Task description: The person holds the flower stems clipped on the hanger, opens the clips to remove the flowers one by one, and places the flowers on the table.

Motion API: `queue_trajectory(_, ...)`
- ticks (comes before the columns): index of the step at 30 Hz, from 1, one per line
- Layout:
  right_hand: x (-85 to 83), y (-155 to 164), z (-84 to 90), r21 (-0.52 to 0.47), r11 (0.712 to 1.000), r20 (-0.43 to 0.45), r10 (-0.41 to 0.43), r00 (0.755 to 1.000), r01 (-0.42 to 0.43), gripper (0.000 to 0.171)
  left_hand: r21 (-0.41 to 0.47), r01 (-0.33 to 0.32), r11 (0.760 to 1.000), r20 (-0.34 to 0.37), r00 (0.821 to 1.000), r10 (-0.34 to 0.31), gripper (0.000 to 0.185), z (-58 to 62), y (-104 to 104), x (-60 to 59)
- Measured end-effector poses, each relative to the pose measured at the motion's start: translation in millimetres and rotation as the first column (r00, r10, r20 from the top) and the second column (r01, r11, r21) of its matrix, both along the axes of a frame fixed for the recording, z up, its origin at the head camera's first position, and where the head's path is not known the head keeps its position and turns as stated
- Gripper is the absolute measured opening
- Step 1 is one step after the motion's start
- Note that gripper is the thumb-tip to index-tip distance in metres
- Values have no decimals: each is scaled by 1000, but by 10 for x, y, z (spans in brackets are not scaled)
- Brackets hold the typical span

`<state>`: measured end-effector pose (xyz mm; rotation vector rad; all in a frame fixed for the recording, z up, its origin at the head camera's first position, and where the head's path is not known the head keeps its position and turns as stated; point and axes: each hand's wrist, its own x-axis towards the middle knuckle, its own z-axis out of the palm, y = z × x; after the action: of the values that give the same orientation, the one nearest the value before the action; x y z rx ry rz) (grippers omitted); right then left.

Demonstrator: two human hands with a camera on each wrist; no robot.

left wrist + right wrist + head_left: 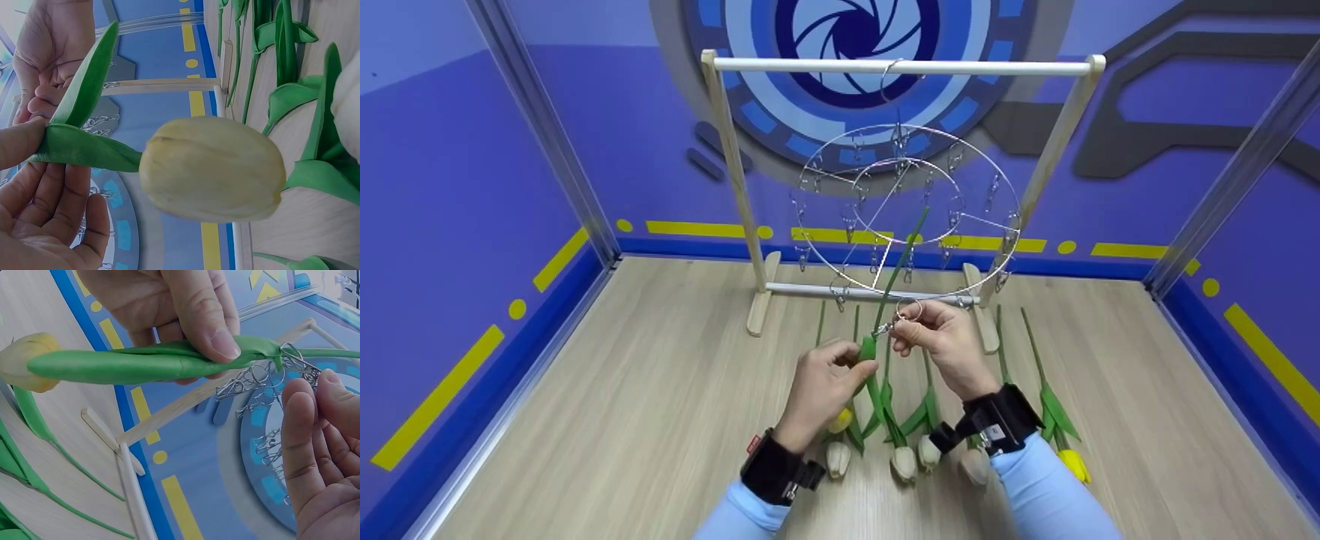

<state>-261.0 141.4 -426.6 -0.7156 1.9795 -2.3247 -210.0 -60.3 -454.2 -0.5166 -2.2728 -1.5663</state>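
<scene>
An artificial tulip with a pale yellowish bloom hangs bloom-down, its green stem rising toward the wire hanger. My left hand pinches it by its green leaves, thumb on one side and fingers on the other. A small metal clip is between the thumb and fingertips of my right hand. The clip's wire end sits at the stem just above the leaf base. A round wire hanger with several metal clips hangs behind and above both hands.
The hanger hooks over the top bar of a wooden stand. Below the hands, several white tulips and a yellow tulip lie on the wood-grain table. Blue patterned walls enclose the back and sides.
</scene>
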Motion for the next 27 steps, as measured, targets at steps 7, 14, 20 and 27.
queue_trajectory(7,-8,17,13,7,1000,17,-15,1000,15,17,-6,0,1000,-33,999,0,10,-6,0,-9)
queue_trajectory(14,-12,22,6,2,1000,25,-7,1000,7,19,-9,1,1000,-22,1000,-1,11,7,-3,-4)
queue_trajectory(20,-10,24,5,-2,1000,20,-3,1000,3,7,-10,-4,1000,-22,1000,4,11,5,-3,-5)
queue_trajectory(27,-25,32,-4,-3,1000,14,13,1000,-13,7,-6,-3,1000,-28,1000,3,10,7,-4,-1)
